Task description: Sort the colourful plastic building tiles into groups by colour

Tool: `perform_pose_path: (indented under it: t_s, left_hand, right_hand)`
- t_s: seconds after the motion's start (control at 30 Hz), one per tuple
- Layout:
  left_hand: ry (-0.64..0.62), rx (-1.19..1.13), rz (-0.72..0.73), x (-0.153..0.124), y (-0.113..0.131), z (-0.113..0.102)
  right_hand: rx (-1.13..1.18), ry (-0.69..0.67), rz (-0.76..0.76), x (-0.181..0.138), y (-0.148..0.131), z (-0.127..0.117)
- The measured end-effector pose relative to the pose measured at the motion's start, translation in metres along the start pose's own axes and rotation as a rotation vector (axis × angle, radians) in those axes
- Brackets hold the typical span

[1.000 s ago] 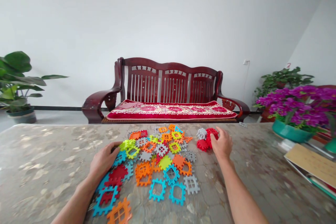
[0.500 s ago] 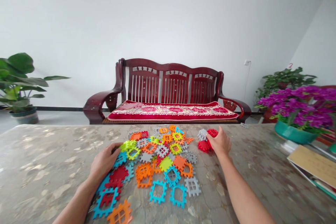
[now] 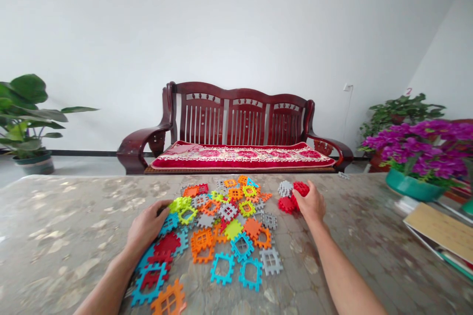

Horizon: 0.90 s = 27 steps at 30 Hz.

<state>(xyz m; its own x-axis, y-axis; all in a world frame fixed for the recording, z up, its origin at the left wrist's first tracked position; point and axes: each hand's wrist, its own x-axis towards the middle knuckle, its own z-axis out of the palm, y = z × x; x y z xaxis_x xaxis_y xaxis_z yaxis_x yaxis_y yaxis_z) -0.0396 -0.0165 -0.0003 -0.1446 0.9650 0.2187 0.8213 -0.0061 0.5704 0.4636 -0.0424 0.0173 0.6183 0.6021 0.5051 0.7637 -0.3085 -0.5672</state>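
Here, the right hand [image 3: 312,204] lies on the marbled stone surface [image 3: 66,226], just right of a spread of many-coloured plastic tiles [image 3: 201,241]. Its fingers [image 3: 307,189] are curled closed around a small cluster of red toothed plastic tiles [image 3: 286,204], and a grey toothed tile [image 3: 285,188] touches that cluster. The left hand [image 3: 146,226] rests at the spread's left edge, fingertips against a lime-green tile [image 3: 180,203]; whether those fingers grip anything cannot be told.

The marbled bench [image 3: 74,216] is strewn with coloured toothed tiles [image 3: 225,221], with red tiles [image 3: 285,204] gathered just beside them and a teal flowerpot [image 3: 406,188] and books [image 3: 439,234] set at its right edge.
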Motion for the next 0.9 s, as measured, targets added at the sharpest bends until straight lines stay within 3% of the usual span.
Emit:
perform_pose_path:
  t_s: [0.27,0.43,0.63,0.9]
  left_hand:
    - [-0.016,-0.004,-0.004,0.001,-0.003,0.001]
    - [-0.01,-0.02,-0.009,-0.002,0.001,0.001]
    - [-0.046,-0.015,-0.031,-0.003,0.005,0.0]
    - [-0.055,0.007,-0.034,-0.008,0.012,-0.002]
  right_hand:
    - [-0.007,0.093,-0.073,-0.008,-0.007,-0.009]
    - [0.163,0.15,-0.237,-0.025,-0.021,-0.01]
    - [0.407,-0.078,-0.56,-0.065,-0.066,-0.009]
    - [0.507,-0.399,-0.672,-0.127,-0.126,-0.016]
